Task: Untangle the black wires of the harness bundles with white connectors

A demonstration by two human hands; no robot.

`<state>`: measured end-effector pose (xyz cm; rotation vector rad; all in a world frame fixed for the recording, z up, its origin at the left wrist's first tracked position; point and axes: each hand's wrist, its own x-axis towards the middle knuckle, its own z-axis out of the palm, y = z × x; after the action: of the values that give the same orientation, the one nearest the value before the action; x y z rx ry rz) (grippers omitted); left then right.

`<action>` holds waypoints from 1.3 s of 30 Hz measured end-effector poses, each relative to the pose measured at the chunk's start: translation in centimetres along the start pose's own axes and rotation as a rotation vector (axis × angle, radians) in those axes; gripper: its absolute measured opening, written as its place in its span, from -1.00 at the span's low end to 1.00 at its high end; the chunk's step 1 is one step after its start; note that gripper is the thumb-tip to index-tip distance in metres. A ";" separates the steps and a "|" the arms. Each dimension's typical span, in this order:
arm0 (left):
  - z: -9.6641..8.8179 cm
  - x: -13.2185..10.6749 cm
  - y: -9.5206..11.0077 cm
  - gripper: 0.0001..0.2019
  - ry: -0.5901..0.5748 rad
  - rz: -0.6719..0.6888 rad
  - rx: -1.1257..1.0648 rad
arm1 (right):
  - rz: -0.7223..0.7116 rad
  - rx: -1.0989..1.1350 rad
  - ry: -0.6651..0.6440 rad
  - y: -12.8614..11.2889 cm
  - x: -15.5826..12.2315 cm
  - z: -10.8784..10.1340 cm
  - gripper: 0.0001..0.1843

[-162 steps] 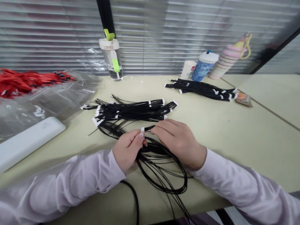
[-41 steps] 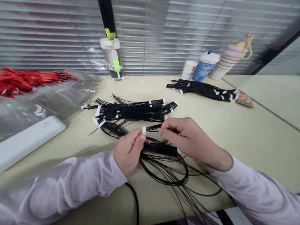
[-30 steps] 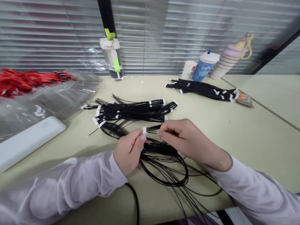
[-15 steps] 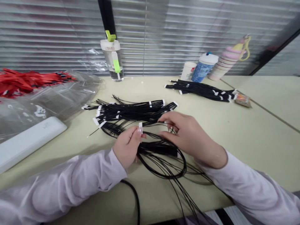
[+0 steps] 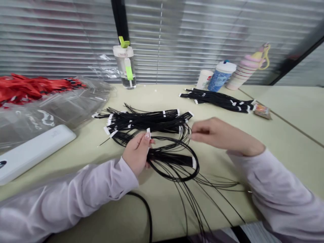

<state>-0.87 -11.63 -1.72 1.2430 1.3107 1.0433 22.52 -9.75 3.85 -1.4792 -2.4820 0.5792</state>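
My left hand [image 5: 137, 154] pinches a small white connector [image 5: 148, 132] at the end of thin black wires. Beneath it lies a folded black wire bundle [image 5: 172, 158] with loose strands trailing off the table's front edge. My right hand [image 5: 217, 135] is out to the right with fingers pinched together, drawing thin black wires that loop [image 5: 181, 145] back toward the connector. Just behind both hands lies a pile of black wire harnesses [image 5: 146, 120] with white connectors.
A second stack of black harnesses [image 5: 217, 100] lies at the back right, near cups [image 5: 220, 71] and a pink bottle [image 5: 246, 66]. A clear water bottle [image 5: 125, 64] stands at the back. Plastic bags [image 5: 65, 104], red straps [image 5: 30, 88] and a white flat device [image 5: 32, 150] are at the left.
My right hand has moved away to the right from the connector, pulling the thin wires out into a wider loop. My left hand keeps hold of the connector and has shifted slightly back.
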 end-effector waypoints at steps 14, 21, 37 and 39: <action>-0.1 -0.6 -0.3 -0.62 0.019 0.205 0.149 | -0.168 0.469 -0.038 -5.9 0.6 4.5 -0.77; -0.6 -1.0 -0.2 -0.70 0.006 0.414 0.378 | 0.082 0.735 -0.202 -6.1 0.4 4.0 -0.66; -0.7 -1.1 0.3 -0.78 -0.016 0.559 0.505 | 0.025 0.762 -0.374 -6.6 0.7 4.1 -0.73; -0.7 -1.1 0.3 -0.77 -0.009 0.538 0.506 | 0.005 0.800 -0.325 -6.5 0.6 4.4 -0.74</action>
<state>-1.55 -12.66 -1.28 2.0600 1.3077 1.0973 15.41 -12.99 2.64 -1.1134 -2.0104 1.6712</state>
